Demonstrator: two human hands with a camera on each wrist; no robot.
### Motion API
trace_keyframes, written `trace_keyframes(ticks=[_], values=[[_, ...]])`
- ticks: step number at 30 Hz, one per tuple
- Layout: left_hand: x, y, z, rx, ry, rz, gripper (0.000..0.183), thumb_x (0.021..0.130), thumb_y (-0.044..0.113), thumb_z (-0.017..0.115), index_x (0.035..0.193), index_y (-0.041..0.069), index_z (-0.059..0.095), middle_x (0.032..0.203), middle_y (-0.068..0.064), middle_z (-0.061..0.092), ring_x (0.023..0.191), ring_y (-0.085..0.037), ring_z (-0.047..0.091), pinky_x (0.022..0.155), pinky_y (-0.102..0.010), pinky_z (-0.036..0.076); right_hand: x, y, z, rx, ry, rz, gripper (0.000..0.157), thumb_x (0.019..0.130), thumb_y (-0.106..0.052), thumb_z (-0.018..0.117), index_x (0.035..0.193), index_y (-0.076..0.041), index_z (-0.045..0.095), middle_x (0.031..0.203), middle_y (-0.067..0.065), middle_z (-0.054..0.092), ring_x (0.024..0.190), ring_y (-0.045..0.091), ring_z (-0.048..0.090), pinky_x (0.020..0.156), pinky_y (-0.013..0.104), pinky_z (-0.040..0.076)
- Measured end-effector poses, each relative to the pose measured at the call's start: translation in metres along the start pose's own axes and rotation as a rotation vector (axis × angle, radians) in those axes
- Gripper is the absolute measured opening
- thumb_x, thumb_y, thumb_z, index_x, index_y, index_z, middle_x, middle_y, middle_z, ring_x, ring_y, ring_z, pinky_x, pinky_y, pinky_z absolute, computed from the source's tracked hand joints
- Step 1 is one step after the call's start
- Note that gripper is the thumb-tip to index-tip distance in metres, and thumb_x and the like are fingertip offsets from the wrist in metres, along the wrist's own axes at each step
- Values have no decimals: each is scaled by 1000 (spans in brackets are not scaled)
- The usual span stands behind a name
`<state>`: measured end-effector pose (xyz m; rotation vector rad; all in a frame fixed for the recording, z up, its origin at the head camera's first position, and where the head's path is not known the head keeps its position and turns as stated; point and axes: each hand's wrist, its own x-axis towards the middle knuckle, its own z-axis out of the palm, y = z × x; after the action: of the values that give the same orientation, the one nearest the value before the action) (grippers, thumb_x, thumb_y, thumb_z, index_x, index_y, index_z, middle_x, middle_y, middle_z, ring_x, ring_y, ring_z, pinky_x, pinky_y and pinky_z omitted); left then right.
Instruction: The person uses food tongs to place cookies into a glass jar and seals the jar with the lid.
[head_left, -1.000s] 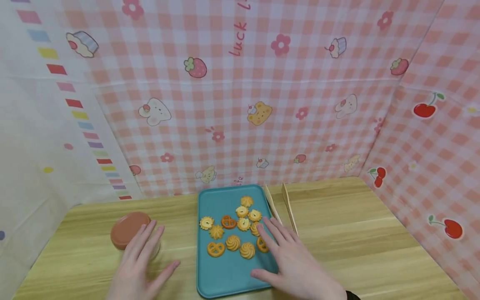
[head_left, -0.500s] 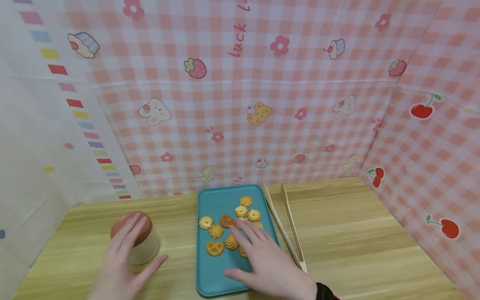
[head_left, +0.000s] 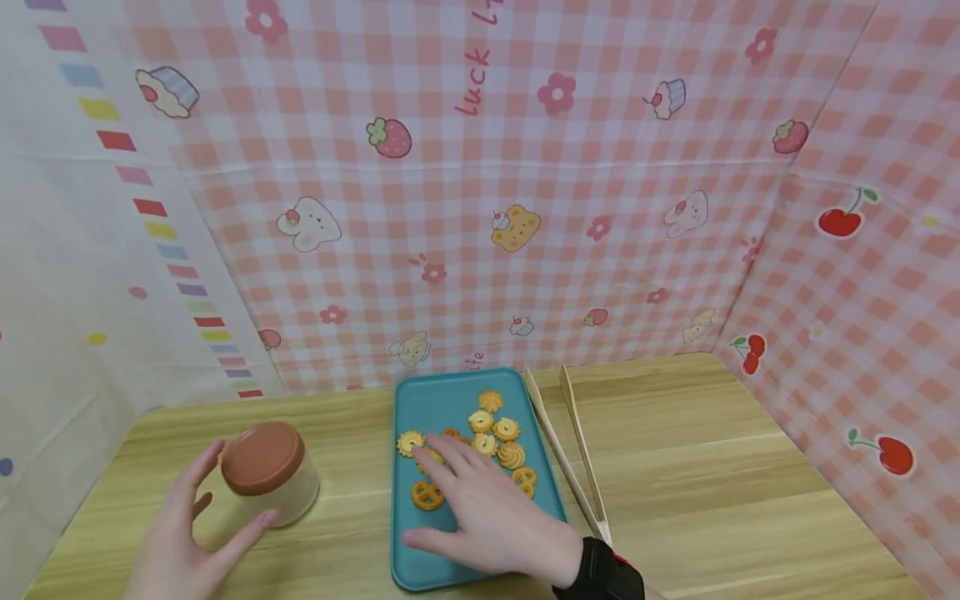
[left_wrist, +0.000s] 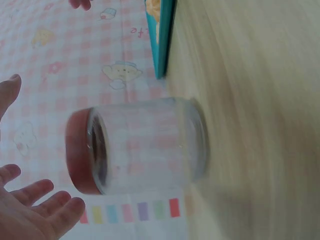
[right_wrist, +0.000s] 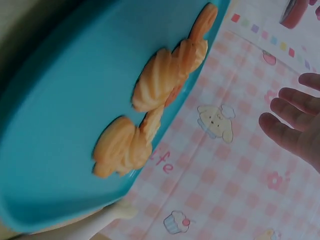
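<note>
A clear jar (head_left: 295,497) with a reddish-brown lid (head_left: 264,457) stands upright on the wooden table. My left hand (head_left: 183,521) is beside it, fingers and thumb spread around its near left side; the left wrist view shows a gap between the fingers and the jar (left_wrist: 142,147). Over the teal tray (head_left: 422,567) hovers my right hand (head_left: 487,508), fingers extended and holding nothing. Several cookies lie on the tray, among them a swirl cookie (head_left: 512,455), a pretzel (head_left: 427,496) and a round scalloped cookie (head_left: 410,443). The right hand hides some of them.
Wooden tongs (head_left: 577,450) lie spread along the tray's right side, their joined end near the right wrist. A pink checked cloth (head_left: 450,300) hangs behind the table, and another cherry-printed cloth (head_left: 862,333) closes off the right side.
My left hand has moved left and down, off the lid to the jar's side. My right hand has slid left across the tray, uncovering the tongs and the right-hand cookies.
</note>
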<state>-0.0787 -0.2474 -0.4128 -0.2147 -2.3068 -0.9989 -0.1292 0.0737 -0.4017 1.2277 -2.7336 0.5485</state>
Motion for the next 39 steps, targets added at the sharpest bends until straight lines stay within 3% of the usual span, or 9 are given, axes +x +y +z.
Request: trace_keyframes(ticks=[6, 12, 22, 26, 35, 37, 39], values=[[1, -18, -8, -6, -104, -109, 100, 71, 9, 83, 153, 7, 27, 145, -16, 38, 129, 4, 31, 84, 1, 28, 19, -4, 1, 34, -50, -12, 84, 92, -70, 34, 156, -17, 24, 157, 4, 21, 141, 24, 25, 108, 46, 29], [0, -36, -13, -22, -182, -123, 102, 75, 11, 81, 156, 12, 18, 142, -24, 38, 123, 13, 29, 81, 0, 29, 42, -7, 4, 0, -67, -44, 87, 90, -73, 32, 154, -14, 29, 156, 6, 25, 140, 22, 28, 107, 43, 31], [2, -64, -15, -46, -254, -109, 105, 76, 10, 80, 157, 11, 14, 141, -28, 38, 117, 17, 30, 81, -1, 32, 83, -20, 9, -85, -125, -114, 88, 89, -73, 33, 154, -13, 30, 152, 4, 32, 138, 18, 29, 106, 37, 32], [4, -73, -17, -55, -310, -86, 105, 74, 10, 81, 157, 11, 16, 139, -27, 40, 115, 19, 32, 80, -5, 37, 102, -23, 14, -84, -171, -107, 90, 87, -75, 33, 155, -15, 28, 153, 2, 30, 138, 16, 29, 106, 34, 32], [11, -86, -18, -67, -434, -110, 103, 77, 17, 80, 157, 13, 15, 140, -25, 39, 111, 21, 31, 80, -14, 45, 140, -37, 26, -30, -238, -56, 93, 85, -75, 40, 157, -19, 21, 154, -5, 27, 138, 14, 30, 105, 28, 32], [12, -87, -18, -63, -455, -108, 102, 77, 18, 80, 156, 11, 16, 140, -23, 39, 112, 20, 33, 80, -16, 46, 146, -40, 28, -6, -242, -41, 93, 84, -75, 42, 157, -21, 21, 153, -6, 28, 137, 12, 31, 104, 28, 34], [15, -88, -16, -56, -482, -114, 101, 78, 20, 79, 156, 8, 17, 141, -21, 39, 117, 6, 42, 80, -21, 49, 149, -42, 30, 14, -240, -27, 93, 83, -75, 45, 157, -23, 21, 151, -6, 30, 135, 10, 33, 103, 27, 35]])
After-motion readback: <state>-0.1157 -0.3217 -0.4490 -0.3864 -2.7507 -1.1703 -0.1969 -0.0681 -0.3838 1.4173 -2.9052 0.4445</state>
